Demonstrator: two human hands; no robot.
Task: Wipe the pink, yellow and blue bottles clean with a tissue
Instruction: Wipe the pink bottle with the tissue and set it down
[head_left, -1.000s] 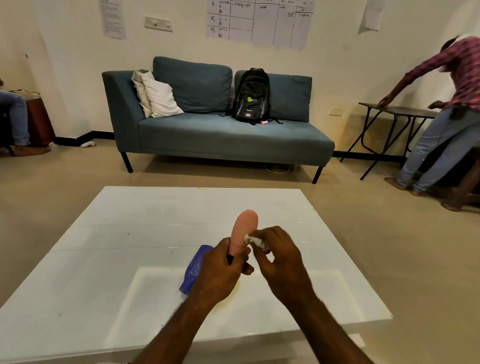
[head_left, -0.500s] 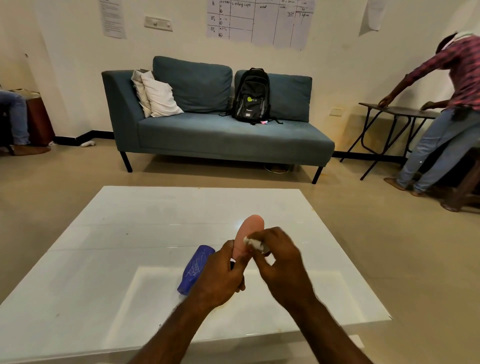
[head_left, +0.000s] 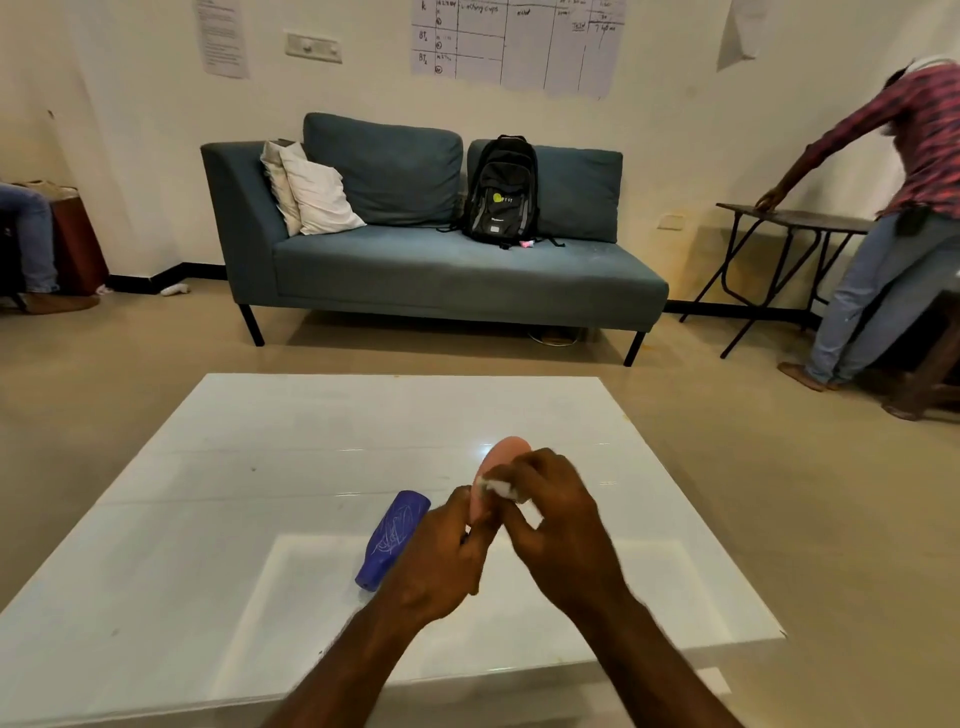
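The pink bottle was held above the white table w/ its lower end clamped in the left hand, fingers curled tight round it, while a small tissue was pinched betw. the right hand fingertips and pressed to its side. The blue bottle lay on its side at approx. 9 o'clock of the hands, scribbled w/ marks; no yellow one was seen. Both were judged light, stiff, smooth plastic, prob. slippery, best gripped low near the neck.
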